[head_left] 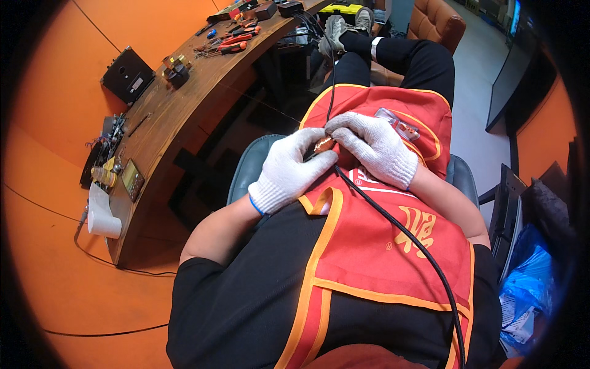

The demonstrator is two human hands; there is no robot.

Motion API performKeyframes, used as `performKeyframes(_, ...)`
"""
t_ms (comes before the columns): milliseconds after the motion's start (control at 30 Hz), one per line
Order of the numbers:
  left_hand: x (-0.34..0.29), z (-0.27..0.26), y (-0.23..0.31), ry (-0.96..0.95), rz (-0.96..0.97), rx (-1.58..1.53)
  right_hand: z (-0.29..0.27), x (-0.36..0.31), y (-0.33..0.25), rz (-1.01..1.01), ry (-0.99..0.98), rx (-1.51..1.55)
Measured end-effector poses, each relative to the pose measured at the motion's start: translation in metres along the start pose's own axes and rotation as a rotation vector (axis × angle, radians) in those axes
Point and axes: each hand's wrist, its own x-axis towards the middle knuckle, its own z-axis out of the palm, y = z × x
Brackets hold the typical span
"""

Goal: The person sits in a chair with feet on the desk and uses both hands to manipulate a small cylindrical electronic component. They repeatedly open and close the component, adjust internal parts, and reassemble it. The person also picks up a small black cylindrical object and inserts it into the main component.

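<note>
Both hands, in white knit gloves, meet over my lap. A small copper-coloured piece (323, 145), perhaps bare wire, shows between them; its exact kind is too small to tell. My left hand (290, 163) is closed, with thumb and fingers round this piece. From the other side my right hand (372, 146) is also closed, its bent fingertips pinching at the piece's right end and partly covering it. A black cable (402, 229) comes up over my red apron (362, 270) to the hands. Beyond them a thinner black cord (332, 92) runs toward the table.
A curved wooden table (178, 117) at the left bears pliers (233, 44) and other hand tools, a black box (128, 75), a small multimeter-like device (131, 179) and a white paper roll (103, 221). A brown chair (435, 26) stands ahead. Blue plastic bags (528, 270) lie at the right.
</note>
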Motion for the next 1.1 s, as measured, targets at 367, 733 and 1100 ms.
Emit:
performKeyframes(367, 0.001, 0.005, -0.007, 0.019, 0.041, -0.084, -0.007, 0.001, -0.007, 0.1, -0.068, -0.108)
performKeyframes(733, 0.0, 0.003, 0.004, -0.03, -0.184, -0.333, -0.01, -0.001, -0.006, 0.179, -0.058, -0.106)
performKeyframes(1100, 0.0, 0.0, 0.007, -0.07, -0.173, -0.248, -0.008, -0.004, -0.008, 0.092, -0.039, -0.079)
